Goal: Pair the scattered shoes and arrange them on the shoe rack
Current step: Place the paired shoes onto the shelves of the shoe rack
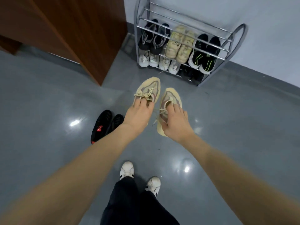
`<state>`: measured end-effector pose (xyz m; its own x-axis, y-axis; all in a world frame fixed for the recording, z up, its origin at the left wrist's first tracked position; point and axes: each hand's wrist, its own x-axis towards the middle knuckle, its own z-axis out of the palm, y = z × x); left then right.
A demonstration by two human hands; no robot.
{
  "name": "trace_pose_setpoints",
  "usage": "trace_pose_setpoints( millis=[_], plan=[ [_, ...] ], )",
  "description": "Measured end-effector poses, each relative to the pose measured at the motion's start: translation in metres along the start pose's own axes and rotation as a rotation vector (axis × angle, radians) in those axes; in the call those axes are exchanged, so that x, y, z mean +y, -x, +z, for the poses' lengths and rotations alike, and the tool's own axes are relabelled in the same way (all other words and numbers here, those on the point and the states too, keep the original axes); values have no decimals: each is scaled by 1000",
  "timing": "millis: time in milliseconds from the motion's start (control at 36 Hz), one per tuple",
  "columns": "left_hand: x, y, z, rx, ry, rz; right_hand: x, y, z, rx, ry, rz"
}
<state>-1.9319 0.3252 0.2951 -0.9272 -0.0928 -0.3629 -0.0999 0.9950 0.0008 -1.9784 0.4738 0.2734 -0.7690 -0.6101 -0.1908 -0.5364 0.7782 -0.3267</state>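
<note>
1. Shoes being handled: two beige knit sneakers with cream soles and pale laces, both held off the grey glossy floor (48,98) in front of the chrome tube shoe rack (233,38).
2. Left hand (138,116) is gripping the left beige sneaker (150,88) at its collar, fingers curling into the opening, toe pointing toward the rack.
3. Right hand (177,124) is gripping the right beige sneaker (170,98) the same way, fingers hooking over the collar and thumb lying along the heel side; loose laces are hanging between the two shoes.
4. The two sneakers are sitting just beside each other, apart, the left one slightly further forward.
5. Rack contents: a black-and-grey pair (153,38), a cream chunky pair (178,44) and a black pair with green stripes (204,54) are resting on an upper tier; white pairs (159,61) are showing below them. The top bars are carrying nothing.
6. A black pair with red marks (105,125) is lying on the floor to the left of the left forearm.
7. A brown wooden cabinet (73,30) is standing left of the rack.
8. The person's white sneakers (141,177) and dark trousers are showing at the lower edge.
</note>
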Motion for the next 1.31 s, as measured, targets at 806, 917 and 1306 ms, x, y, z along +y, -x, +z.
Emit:
trace_pose_setpoints(
  millis=[806, 917, 1306],
  plan=[
    [-120, -247, -155, 106, -1, -22, 11, -299, -128, -29, 166, -11],
    [-131, -289, -160, 105, 8, -14, 24, -341, -131, -37, 176, -1],
    [-140, -453, -148, -3, -19, -8, 103, -480, -110, -134, 167, 19]
  ],
)
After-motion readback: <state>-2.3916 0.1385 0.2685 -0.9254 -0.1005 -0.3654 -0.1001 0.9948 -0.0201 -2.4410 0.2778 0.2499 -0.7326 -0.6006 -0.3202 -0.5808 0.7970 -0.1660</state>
